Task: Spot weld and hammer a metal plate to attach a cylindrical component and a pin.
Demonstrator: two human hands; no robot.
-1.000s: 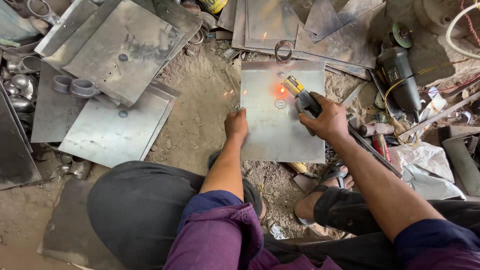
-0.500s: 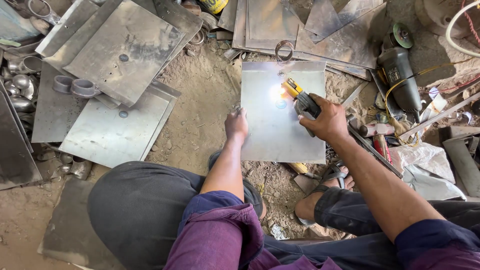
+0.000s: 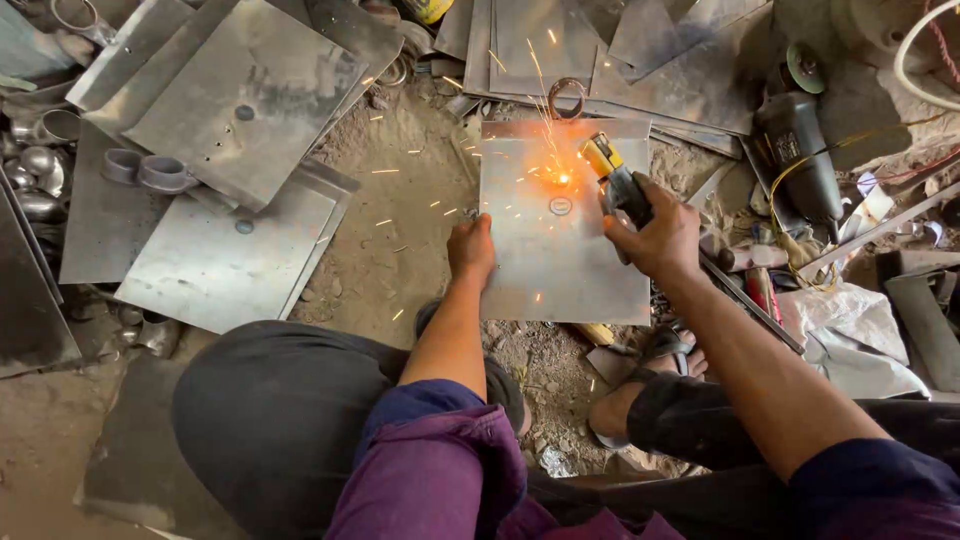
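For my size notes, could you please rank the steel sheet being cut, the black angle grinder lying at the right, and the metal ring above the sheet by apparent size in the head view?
1. Steel sheet, largest.
2. Black angle grinder.
3. Metal ring, smallest.

A strip of bare dirt ground [image 3: 400, 215] is left open at 9 o'clock of the metal sheet [image 3: 560, 270], between it and the stacked steel plates [image 3: 230, 150]. At 12 o'clock the way is closed by more overlapping plates [image 3: 600, 50] and a metal ring [image 3: 566, 97]. At 3 o'clock, passage is blocked by an angle grinder [image 3: 795, 150], cables and rods [image 3: 860, 240]
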